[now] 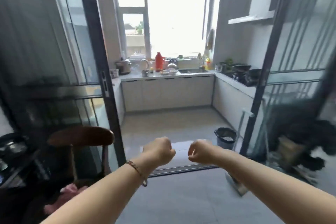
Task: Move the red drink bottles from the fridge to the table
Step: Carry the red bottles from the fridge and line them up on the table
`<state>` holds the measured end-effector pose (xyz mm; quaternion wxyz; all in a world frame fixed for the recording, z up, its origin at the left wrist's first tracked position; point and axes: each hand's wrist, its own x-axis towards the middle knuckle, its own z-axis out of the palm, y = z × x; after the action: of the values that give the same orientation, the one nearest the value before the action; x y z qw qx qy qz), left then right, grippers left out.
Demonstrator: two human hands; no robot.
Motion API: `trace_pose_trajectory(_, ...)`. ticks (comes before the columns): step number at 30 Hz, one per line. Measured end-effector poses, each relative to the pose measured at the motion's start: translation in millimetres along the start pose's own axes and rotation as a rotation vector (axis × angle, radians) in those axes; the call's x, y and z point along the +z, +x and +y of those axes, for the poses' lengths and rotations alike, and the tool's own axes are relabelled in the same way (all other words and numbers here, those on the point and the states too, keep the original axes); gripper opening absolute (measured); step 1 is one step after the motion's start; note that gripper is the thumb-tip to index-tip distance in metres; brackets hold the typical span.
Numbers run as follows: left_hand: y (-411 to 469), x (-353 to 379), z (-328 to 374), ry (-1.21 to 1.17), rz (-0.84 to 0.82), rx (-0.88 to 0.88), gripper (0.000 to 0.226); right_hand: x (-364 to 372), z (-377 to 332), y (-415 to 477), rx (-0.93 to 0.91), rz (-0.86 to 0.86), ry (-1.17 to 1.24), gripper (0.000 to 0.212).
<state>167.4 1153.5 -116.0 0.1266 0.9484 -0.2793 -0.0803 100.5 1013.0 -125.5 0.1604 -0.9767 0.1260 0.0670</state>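
Both arms reach forward in front of an open kitchen doorway. My left hand [159,150] is curled into a fist with nothing in it, a thin bracelet on its wrist. My right hand [199,152] is also a fist, empty, a short gap to the right of the left one. No fridge and no red drink bottles show in this view. A dark table [14,165] with a shiny object on it sits at the lower left.
A dark wooden chair [81,138] stands beside the left sliding glass door [54,60]. Another glass door [291,78] frames the right. Inside the kitchen, a counter [163,76] holds a red thermos [159,61] and pots. A black bin [225,137] stands on the floor at the right.
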Motion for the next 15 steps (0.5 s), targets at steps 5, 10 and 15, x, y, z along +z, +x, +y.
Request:
trace_pose_trajectory(5, 75.9, 33.6, 185.5, 0.028, -0.040, 0.281, 0.030, -72.3, 180.4, -38.5, 0.259, 0.081, 0.075, 0.025)
trace_pose_trajectory(10, 132.6, 57.9, 346.6, 0.058, -0.112, 0.538, 0.028, -127.6, 329.0, -75.2, 0.504, 0.176, 0.099, 0.021)
trace_pose_trajectory(15, 189.3, 83.4, 492.7, 0.086, -0.112, 0.761, 0.028, -178.8, 447.1, -108.0, 0.723, 0.269, 0.067, 0.017)
